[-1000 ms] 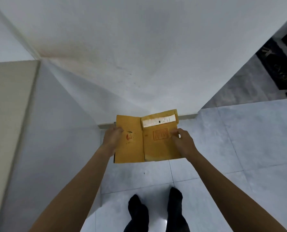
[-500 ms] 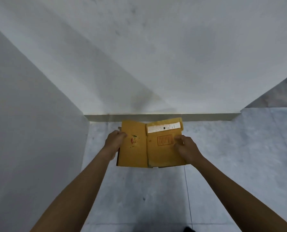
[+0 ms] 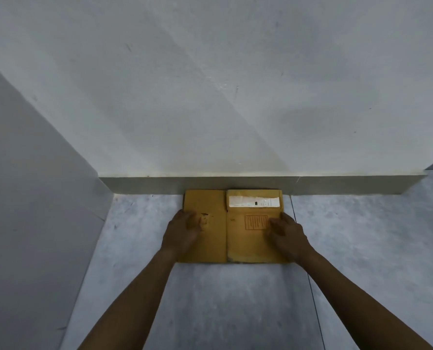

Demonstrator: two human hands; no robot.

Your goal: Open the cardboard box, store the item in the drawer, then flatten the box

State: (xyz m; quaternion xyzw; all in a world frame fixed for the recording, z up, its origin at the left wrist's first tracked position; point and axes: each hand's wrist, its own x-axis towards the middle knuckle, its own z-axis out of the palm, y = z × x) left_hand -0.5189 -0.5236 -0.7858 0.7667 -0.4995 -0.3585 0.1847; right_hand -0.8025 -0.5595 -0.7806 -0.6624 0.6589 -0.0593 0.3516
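The flattened cardboard box point(image 3: 245, 248) is a yellow-brown slab of two panels side by side, down at the tiled floor with its far edge against the baseboard point(image 3: 144, 185). Its right panel carries a white label point(image 3: 254, 201) and a red printed stamp. My left hand point(image 3: 182, 231) grips the left panel at its outer edge. My right hand point(image 3: 286, 233) grips the right panel's outer edge, fingers over the stamp. I cannot tell whether the box lies flat or leans on the wall. No drawer or item is in view.
A white wall point(image 3: 235, 97) rises straight ahead above the baseboard. A second grey wall point(image 3: 33, 198) closes the left side and forms a corner. Grey floor tiles point(image 3: 210, 299) stretch toward me, with a tile joint running down the right.
Both hands have carried the flattened box down and forward, from mid-air to the floor against the baseboard. The view has dipped lower and closer; my feet are out of sight.
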